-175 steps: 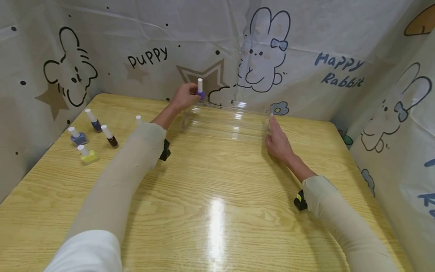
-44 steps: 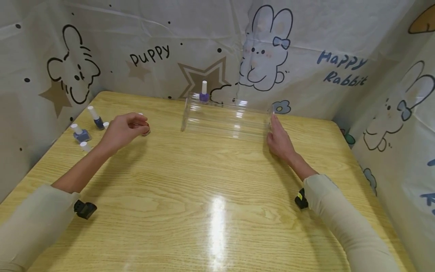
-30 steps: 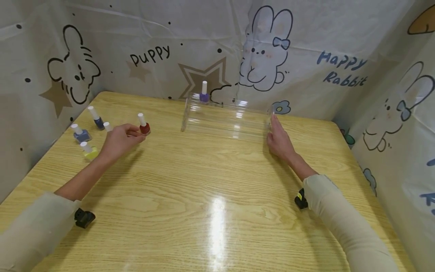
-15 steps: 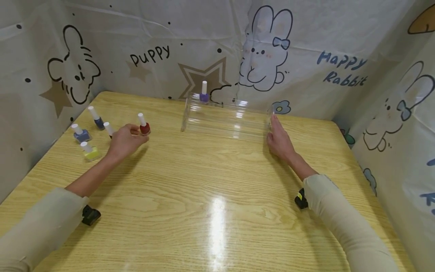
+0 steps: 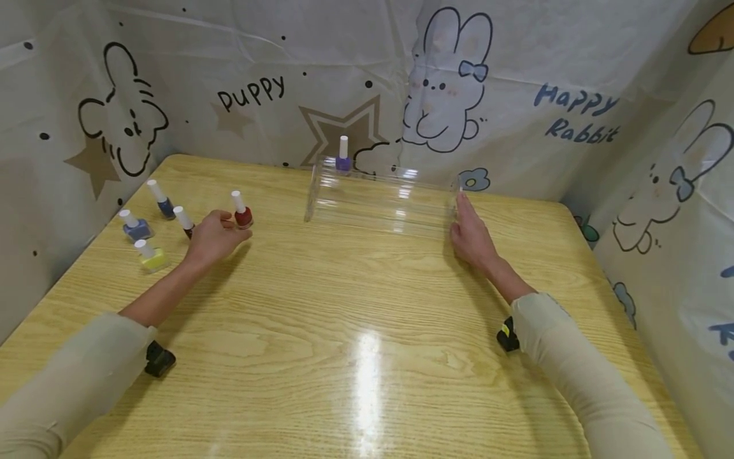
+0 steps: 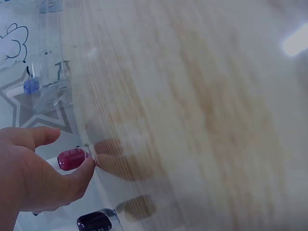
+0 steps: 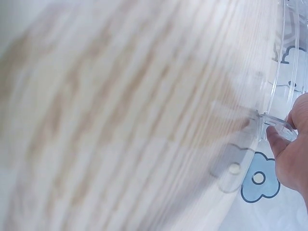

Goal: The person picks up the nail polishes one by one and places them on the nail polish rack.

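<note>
A red nail polish bottle [image 5: 243,217] with a white cap stands upright on the table. My left hand [image 5: 215,239] is just left of it, and the left wrist view shows thumb and fingers [image 6: 45,135] spread apart around the bottle without a pinch. At the back, a clear stepped display rack [image 5: 390,207] bears a purple nail polish bottle [image 5: 343,160] at the left of its top step. My right hand [image 5: 471,236] holds the rack's right end; the right wrist view shows the end panel [image 7: 278,120] between thumb and fingers.
Left on the table [image 5: 367,287] stand more nail polish bottles: dark blue [image 5: 165,208], grey-blue [image 5: 137,228], yellow [image 5: 153,258] and dark brown [image 5: 189,231], partly behind my left hand. A printed cloth [image 5: 344,64] hangs behind the table and at its sides.
My left hand has let go of the purple bottle on the rack and moved left to the red bottle, where it has shifted slightly. My right hand has stayed at the rack's end.
</note>
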Tool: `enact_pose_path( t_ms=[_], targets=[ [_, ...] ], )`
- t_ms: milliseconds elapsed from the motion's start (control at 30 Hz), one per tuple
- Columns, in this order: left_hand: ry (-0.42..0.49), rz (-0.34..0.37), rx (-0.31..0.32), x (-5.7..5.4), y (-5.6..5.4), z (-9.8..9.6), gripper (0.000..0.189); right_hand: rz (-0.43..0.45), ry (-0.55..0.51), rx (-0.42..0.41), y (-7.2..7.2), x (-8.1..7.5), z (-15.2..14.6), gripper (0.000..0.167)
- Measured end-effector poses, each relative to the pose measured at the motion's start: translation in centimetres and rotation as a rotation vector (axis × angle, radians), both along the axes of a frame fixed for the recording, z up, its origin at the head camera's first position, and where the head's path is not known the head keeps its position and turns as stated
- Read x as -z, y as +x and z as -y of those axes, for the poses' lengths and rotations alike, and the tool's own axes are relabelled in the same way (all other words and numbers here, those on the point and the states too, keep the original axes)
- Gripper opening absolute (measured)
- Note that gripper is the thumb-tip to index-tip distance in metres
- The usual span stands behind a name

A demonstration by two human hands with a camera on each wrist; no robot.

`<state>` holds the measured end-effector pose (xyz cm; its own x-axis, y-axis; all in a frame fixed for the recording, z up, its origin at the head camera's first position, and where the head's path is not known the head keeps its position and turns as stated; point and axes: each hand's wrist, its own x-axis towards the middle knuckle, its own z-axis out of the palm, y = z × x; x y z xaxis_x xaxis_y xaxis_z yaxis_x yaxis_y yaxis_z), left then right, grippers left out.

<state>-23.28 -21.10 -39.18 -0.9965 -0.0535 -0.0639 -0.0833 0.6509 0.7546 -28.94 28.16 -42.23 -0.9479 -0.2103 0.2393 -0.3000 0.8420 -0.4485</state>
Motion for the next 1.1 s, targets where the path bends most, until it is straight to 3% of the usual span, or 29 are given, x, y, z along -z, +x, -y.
enact_pose_path(
  t_ms=[233, 700, 1100],
  targets=[
    [0.006, -0.017, -0.005, 0.1, -0.6, -0.2, 0.076, -0.01, 0.009, 0.002, -0.1, 0.0, -0.1, 0.068],
    [0.035, 0.027, -0.024, 0.0, -1.7, -0.5, 0.078, -0.003, 0.002, 0.003, -0.1, -0.1, 0.1, 0.067],
    [0.043, 0.006, -0.03, 0.0, -2.3, -0.6, 0.061, -0.011, 0.02, 0.004, -0.2, 0.1, 0.2, 0.068]
  ],
)
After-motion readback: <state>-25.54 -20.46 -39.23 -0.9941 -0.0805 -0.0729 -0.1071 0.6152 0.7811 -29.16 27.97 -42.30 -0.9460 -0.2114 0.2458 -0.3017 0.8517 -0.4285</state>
